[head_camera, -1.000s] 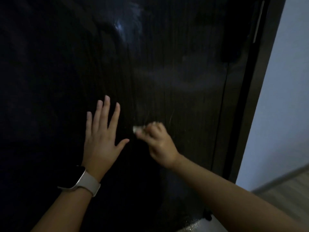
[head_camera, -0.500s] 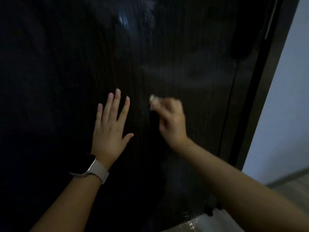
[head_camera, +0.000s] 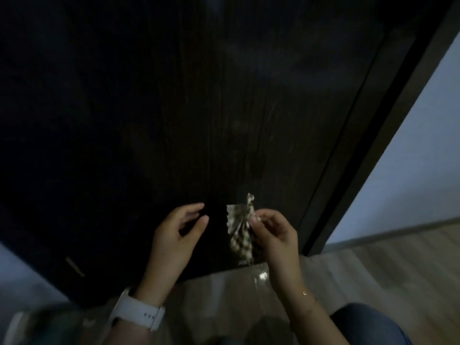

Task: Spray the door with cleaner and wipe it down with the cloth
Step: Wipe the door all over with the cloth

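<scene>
One small patterned cloth (head_camera: 240, 230) hangs crumpled, its long axis running up and down, low in front of the dark door (head_camera: 199, 108) near its bottom edge. The right hand (head_camera: 275, 235) pinches its right side, fingers (head_camera: 256, 219) clamped on the fabric. Just left, apart from the cloth, the left hand (head_camera: 174, 241) hovers with fingers loosely curled and spread, a white watch (head_camera: 137, 311) on its wrist. Wood floor (head_camera: 373, 265) lies open to the right, below a pale wall (head_camera: 410, 158).

A dark wood-grain finish with a faint sheen is being shown by the door (head_camera: 174, 108); the cloth (head_camera: 240, 229) is looking crumpled and patterned, the floor (head_camera: 373, 265) pale, wood-look.
</scene>
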